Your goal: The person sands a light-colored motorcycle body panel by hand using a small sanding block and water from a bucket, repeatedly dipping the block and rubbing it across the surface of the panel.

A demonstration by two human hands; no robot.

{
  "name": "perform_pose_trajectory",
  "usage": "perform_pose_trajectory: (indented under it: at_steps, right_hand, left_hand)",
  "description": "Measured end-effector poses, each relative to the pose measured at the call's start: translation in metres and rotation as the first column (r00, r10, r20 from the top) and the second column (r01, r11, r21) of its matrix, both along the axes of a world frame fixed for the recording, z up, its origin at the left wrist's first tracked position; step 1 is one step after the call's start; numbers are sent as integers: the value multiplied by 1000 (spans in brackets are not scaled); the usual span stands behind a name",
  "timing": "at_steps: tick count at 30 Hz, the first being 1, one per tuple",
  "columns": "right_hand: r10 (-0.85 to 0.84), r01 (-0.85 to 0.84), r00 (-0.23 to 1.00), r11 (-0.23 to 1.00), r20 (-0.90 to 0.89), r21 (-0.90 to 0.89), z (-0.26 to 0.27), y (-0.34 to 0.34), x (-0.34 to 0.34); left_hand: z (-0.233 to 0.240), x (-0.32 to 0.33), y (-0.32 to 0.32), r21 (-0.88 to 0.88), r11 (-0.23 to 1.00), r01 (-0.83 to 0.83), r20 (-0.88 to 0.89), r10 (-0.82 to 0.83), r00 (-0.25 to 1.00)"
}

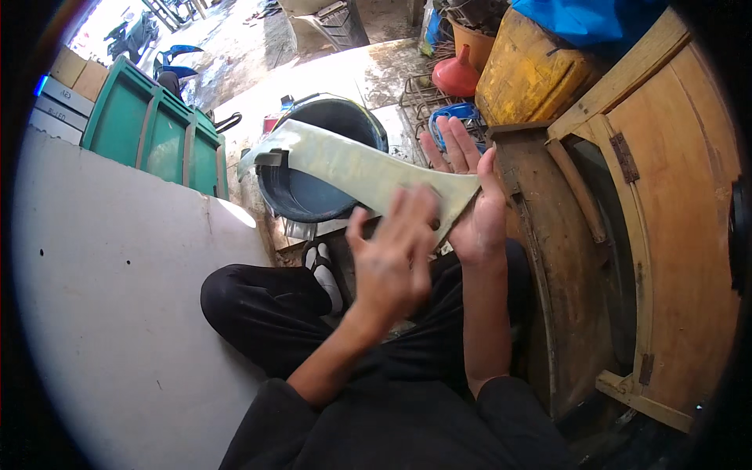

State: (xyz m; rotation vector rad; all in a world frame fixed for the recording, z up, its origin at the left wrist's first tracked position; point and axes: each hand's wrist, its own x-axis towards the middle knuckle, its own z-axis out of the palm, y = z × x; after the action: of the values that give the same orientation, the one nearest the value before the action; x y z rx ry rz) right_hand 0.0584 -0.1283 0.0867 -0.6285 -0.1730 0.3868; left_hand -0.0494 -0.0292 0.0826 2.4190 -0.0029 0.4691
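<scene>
A pale greenish-white curved panel [352, 167], its finish patchy, spans from above a black bucket [299, 202] to my right hand. My right hand [482, 217] grips its wide end, with the thumb along the edge and the other fingers extended beyond and behind it. My left hand [393, 252] is blurred over the panel's lower part, fingers towards the surface and thumb apart. Whether anything lies under those fingertips is hidden. A dark bracket [271, 158] shows at the panel's narrow end. Bluish-grey liquid appears to stand in the bucket.
A white surface [135, 282] borders my left side, with a green slatted panel [147, 129] beyond it. On the right stand wooden furniture with hinges [675, 194] and a yellow jerrycan [523, 70]. A red funnel [457, 73] lies near a metal rack [420, 100].
</scene>
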Motion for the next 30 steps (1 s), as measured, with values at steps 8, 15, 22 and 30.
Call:
perform_pose_trajectory:
  at_steps: [8,15,22,30]
  right_hand:
    - [-12,13,1000,998,24,-55,0,-3,0]
    - [15,-14,999,1000,49,-17,-2,-5,1]
    - [21,-22,999,1000,32,13,0,1,0]
    - [55,-57,998,998,39,40,-4,-2,4]
  left_hand:
    - [-7,9,8,39,996,-82,-10,83,997]
    - [-9,19,10,-45,981,-188,-44,186,982]
    - [-5,10,6,-1,998,-70,-15,70,997]
    - [-7,16,5,-21,984,-180,-6,179,984]
